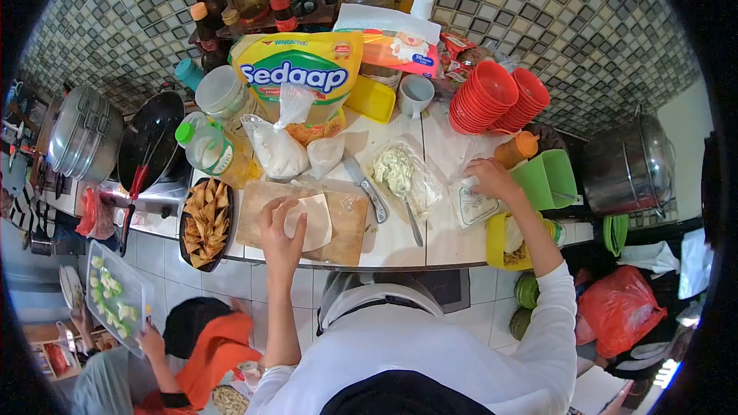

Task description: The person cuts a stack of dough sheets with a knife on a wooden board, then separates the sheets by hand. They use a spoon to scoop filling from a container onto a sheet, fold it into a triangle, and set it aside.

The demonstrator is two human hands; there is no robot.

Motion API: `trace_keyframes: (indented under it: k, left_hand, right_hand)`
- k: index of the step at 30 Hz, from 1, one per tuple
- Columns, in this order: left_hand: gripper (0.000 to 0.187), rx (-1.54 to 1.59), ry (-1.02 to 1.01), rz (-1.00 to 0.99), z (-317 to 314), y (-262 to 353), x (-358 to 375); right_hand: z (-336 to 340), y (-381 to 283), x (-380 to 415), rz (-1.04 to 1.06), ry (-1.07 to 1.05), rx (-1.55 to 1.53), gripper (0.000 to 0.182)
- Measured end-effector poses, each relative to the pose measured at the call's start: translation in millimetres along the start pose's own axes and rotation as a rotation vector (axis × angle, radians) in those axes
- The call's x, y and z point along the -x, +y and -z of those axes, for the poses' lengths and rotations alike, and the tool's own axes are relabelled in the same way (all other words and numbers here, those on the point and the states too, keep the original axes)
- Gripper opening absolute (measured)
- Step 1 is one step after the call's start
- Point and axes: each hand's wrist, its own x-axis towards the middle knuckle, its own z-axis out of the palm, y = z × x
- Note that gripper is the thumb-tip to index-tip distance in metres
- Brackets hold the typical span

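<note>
Step in hand, as judged: a single thin pale sheet point(317, 224) is being set in place on the cutting board point(350, 224), without filling on its visible part. It lies toward the middle of the board, partly hidden by the left hand point(281, 241). That hand is open, fingers curved and thumb spread away, over the sheet's left side; whether it touches the sheet cannot be confirmed.

The right hand point(494, 181) is at the far edge of a clear packet point(475, 206) on the worktop point(450, 250), fingers bent downward. Whether the fingertips grip anything cannot be told.

The soft pale filling point(393, 169) rests on clear plastic between the board and the packet, with a spoon point(415, 223) standing partly in it, handle toward the person. A knife point(372, 198) lies beside the board's right side. Folded triangular pieces point(206, 219) are heaped in a dark tray point(184, 232) to the left of the board.

Assessment: the next move calls for the sheet to lie flat, with light finger pressure, since it looks thin enough to crease or tear. The left hand would need to leave its surface accessible, and the spoon handle is within easy reach of the right hand.
</note>
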Motion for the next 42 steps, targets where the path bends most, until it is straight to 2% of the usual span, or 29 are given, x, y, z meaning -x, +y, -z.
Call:
trace_keyframes:
  k: [4,7,9,13,15,22,24,28,31,33,37,39,42]
  left_hand:
    - [0.025,-0.046,0.013,-0.022,-3,2,2]
    - [0.025,-0.038,0.017,-0.024,-5,3,0]
    - [0.025,-0.061,0.027,-0.042,-5,4,-1]
    - [0.025,-0.025,0.014,-0.008,-4,4,-4]
    - [0.025,-0.035,0.028,-0.013,-6,2,-6]
    - [0.025,-0.052,0.035,-0.025,-6,4,-9]
    - [0.025,-0.045,0.034,-0.012,-6,6,-10]
    - [0.025,-0.05,0.033,-0.017,-7,4,-10]
    - [0.025,-0.06,0.038,-0.014,-8,3,-10]
    - [0.025,-0.058,0.031,0.002,-8,3,-10]
    - [0.025,-0.051,0.041,-0.001,-10,3,-9]
    - [0.025,-0.049,0.03,0.016,-11,2,-9]
    - [0.026,-0.061,0.029,0.016,-11,2,-10]
  right_hand:
    - [3,2,-4,0.009,-0.033,-0.04,0.035]
    - [3,7,-7,0.096,0.007,-0.049,0.028]
    - [7,6,-8,0.114,-0.04,-0.071,0.026]
    - [4,9,-9,0.028,-0.123,-0.152,0.028]
    - [-1,11,-9,0.074,-0.058,-0.147,0.033]
    - [-1,5,-8,0.008,-0.073,-0.107,0.031]
    - [-7,9,-9,0.036,-0.106,0.019,0.031]
    - [-7,4,-7,0.005,-0.095,0.052,0.032]
    - [2,-4,-2,0.048,-0.058,0.056,0.026]
    - [4,-6,2,0.091,0.069,-0.017,0.02]
    - [6,-6,4,0.144,0.135,-0.03,0.02]
    - [4,-6,4,0.041,0.031,-0.129,0.019]
    - [9,-8,3,0.012,-0.054,-0.109,0.017]
